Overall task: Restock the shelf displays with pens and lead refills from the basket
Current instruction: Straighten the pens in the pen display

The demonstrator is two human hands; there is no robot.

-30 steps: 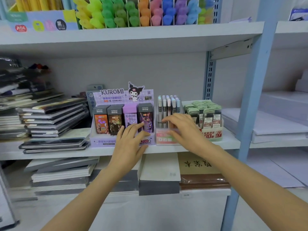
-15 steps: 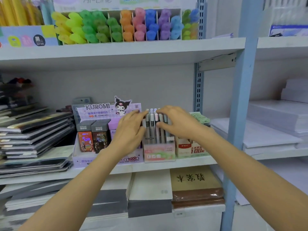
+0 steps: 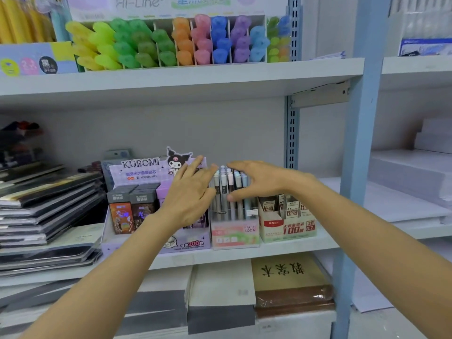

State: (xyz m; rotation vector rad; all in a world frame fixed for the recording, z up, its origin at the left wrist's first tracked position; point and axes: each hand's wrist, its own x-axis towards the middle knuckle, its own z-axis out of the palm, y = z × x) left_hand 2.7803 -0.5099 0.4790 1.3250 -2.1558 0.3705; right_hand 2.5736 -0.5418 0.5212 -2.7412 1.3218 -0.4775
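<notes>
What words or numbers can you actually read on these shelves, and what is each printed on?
"Hi-Line": highlighter display.
"KUROMI" and "200": purple lead box.
"FRUIT SODA": pen box.
"100", "2B", "0.7": refill box.
Upside-down Chinese characters: brown book, not read surely.
Small print on the boxes: too small to read.

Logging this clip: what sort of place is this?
Most likely a stationery shop: the metal shelving carries a tiered display of highlighters, a Kuromi lead refill box and a Fruit Soda pen box in printed retail packaging, beside stacked notebooks.
</notes>
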